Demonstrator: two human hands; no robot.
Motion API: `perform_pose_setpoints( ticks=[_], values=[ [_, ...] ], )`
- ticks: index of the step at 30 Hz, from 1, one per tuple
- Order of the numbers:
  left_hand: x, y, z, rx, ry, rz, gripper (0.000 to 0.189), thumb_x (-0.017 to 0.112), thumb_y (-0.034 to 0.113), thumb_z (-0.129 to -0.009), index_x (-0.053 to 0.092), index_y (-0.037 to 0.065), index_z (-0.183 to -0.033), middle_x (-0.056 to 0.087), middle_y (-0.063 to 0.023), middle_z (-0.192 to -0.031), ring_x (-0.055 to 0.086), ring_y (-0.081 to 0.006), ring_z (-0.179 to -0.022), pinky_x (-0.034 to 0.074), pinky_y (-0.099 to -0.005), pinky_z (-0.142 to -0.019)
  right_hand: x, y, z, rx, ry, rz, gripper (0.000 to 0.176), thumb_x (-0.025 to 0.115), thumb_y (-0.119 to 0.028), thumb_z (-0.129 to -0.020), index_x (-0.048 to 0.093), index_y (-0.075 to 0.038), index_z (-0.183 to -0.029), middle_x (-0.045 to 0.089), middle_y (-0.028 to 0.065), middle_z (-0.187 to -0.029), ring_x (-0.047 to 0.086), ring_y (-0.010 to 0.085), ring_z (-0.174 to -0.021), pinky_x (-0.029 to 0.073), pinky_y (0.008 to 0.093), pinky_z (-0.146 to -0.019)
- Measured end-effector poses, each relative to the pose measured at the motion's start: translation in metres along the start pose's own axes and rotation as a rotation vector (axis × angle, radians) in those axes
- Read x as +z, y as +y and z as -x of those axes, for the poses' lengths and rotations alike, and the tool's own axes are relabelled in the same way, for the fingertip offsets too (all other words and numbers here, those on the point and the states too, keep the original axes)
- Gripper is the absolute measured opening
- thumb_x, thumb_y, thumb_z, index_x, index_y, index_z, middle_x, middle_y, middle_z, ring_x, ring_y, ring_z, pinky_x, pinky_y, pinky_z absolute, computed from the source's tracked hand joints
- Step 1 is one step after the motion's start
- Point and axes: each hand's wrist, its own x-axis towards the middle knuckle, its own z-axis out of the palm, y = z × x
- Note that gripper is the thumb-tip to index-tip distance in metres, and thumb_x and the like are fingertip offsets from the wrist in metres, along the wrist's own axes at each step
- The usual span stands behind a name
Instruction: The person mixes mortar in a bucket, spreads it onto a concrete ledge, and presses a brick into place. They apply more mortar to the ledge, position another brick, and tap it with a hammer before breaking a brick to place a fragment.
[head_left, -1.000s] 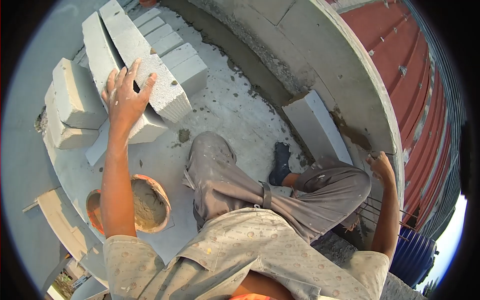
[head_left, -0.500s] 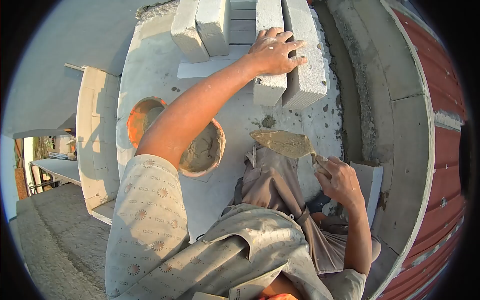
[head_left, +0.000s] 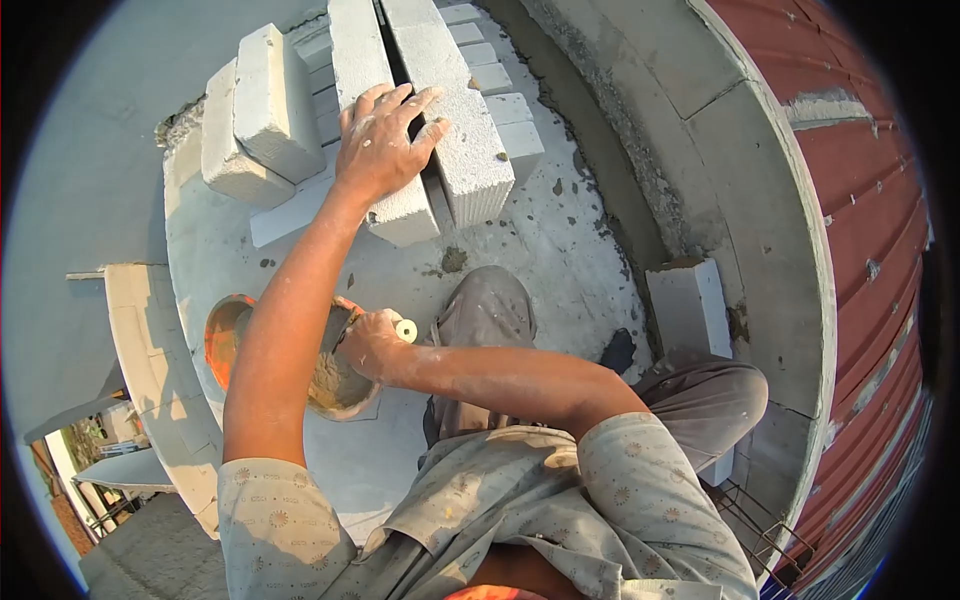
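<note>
My left hand (head_left: pixel 385 145) lies with spread fingers on top of a long white block (head_left: pixel 362 50), its fingertips reaching over the gap toward a second white block (head_left: pixel 450 110) alongside. My right hand (head_left: pixel 370 347) grips a trowel (head_left: pixel 405 330) by its handle, whose pale round end sticks out beside the thumb side. Most of the blade is hidden. That hand is over an orange bucket (head_left: pixel 345 411) with grey mortar (head_left: pixel 335 385) inside. My left forearm partly covers another orange bucket (head_left: pixel 216 345) just to the left.
Two stubby white blocks, one nearer (head_left: pixel 230 150) and one behind (head_left: pixel 275 100), stand at upper left. Another white block (head_left: pixel 690 300) leans by the low wall (head_left: pixel 800 270) on the right. Beyond it is red corrugated metal (head_left: pixel 880 220). Wire bars (head_left: pixel 760 520) poke out at lower right.
My right hand has swung left with the trowel, from beside my right knee to the mortar bucket. My left hand stays on the block. The view has shifted and turned.
</note>
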Motion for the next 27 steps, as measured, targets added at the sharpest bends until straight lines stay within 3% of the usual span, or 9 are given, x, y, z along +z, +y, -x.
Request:
perform_pose_setpoints(
  ticks=[5,8,9,12,13,16,20,21,27],
  values=[
    [-0.004,-0.004,-0.001,0.003,0.014,0.006,0.054,0.054,0.056,-0.095,0.061,0.024,-0.138,0.058,-0.0124,-0.142,0.039,-0.0305,-0.139,0.024,-0.05,-0.116,0.04,-0.014,-0.041,-0.053,-0.109,-0.269,0.027,0.073,-0.014,-0.082,0.076,-0.007,-0.108,0.072,0.0106,-0.115,0.068,0.0284,-0.111,0.058,0.0473,-0.083],
    [-0.006,0.002,-0.001,-0.012,-0.032,0.05,0.054,0.054,0.056,-0.096,0.06,0.024,-0.139,0.057,-0.0106,-0.143,0.037,-0.029,-0.14,0.023,-0.05,-0.117,0.014,0.019,-0.039,-0.189,-0.287,-0.269,0.029,0.07,-0.014,-0.08,0.076,-0.006,-0.107,0.072,0.0106,-0.115,0.069,0.0276,-0.106,0.058,0.0466,-0.081],
    [-0.005,0.002,-0.002,-0.001,-0.027,0.04,0.054,0.055,0.055,-0.095,0.06,0.024,-0.139,0.056,-0.0104,-0.144,0.037,-0.0288,-0.141,0.022,-0.0504,-0.117,0.007,0.023,-0.047,-0.211,-0.362,-0.206,0.034,0.063,-0.012,-0.079,0.073,-0.004,-0.111,0.072,0.0118,-0.112,0.071,0.0281,-0.094,0.059,0.0451,-0.077],
    [-0.005,0.001,-0.002,-0.007,-0.035,0.035,0.053,0.056,0.054,-0.095,0.06,0.025,-0.139,0.056,-0.0094,-0.145,0.037,-0.0282,-0.141,0.021,-0.0511,-0.117,0.006,0.03,-0.037,0.014,-0.471,-0.513,0.037,0.059,-0.009,-0.08,0.07,-0.002,-0.115,0.072,0.0118,-0.104,0.071,0.0296,-0.081,0.058,0.0456,-0.07],
    [-0.005,0.001,-0.001,-0.013,-0.034,0.038,0.053,0.057,0.053,-0.095,0.06,0.025,-0.139,0.056,-0.0089,-0.145,0.038,-0.0279,-0.141,0.021,-0.0505,-0.117,0.014,0.025,-0.041,0.021,-0.485,-0.536,0.035,0.056,-0.01,-0.083,0.068,-0.002,-0.115,0.071,0.0148,-0.094,0.071,0.03,-0.075,0.057,0.0444,-0.063],
    [-0.009,0.002,-0.001,-0.025,-0.043,0.048,0.052,0.058,0.052,-0.094,0.061,0.024,-0.139,0.056,-0.008,-0.144,0.038,-0.0276,-0.14,0.021,-0.0493,-0.118,0.016,0.022,-0.044,0.049,-0.607,-0.588,0.029,0.059,-0.017,-0.086,0.069,-0.001,-0.108,0.07,0.0175,-0.088,0.07,0.0295,-0.072,0.055,0.0419,-0.058],
    [-0.004,-0.001,-0.001,-0.003,-0.004,0.059,0.052,0.056,0.053,-0.095,0.061,0.023,-0.138,0.057,-0.0103,-0.142,0.037,-0.0265,-0.141,0.024,-0.0503,-0.116,0.025,0.058,-0.008,0.065,-0.591,-1.083,0.033,0.064,-0.032,-0.089,0.068,-0.001,-0.1,0.068,0.0158,-0.082,0.067,0.0263,-0.065,0.054,0.0378,-0.056],
    [-0.003,-0.001,-0.001,-0.03,-0.019,0.053,0.054,0.056,0.055,-0.094,0.06,0.025,-0.139,0.056,-0.0066,-0.145,0.036,-0.0252,-0.142,0.022,-0.0474,-0.117,0.031,0.064,0.002,0.068,-0.576,-1.233,0.035,0.065,-0.035,-0.089,0.069,-0.001,-0.098,0.067,0.0141,-0.08,0.066,0.025,-0.062,0.053,0.0371,-0.055],
    [0.006,-0.009,0.003,-0.012,0.042,0.109,0.052,0.053,0.051,-0.096,0.06,0.023,-0.138,0.055,-0.0074,-0.145,0.036,-0.0274,-0.141,0.022,-0.0458,-0.118,0.056,0.08,0.046,0.008,-0.578,-1.65,0.04,0.066,-0.04,-0.094,0.064,-0.003,-0.109,0.061,0.0073,-0.073,0.059,0.0156,-0.055,0.048,0.0309,-0.047]
  ],
)
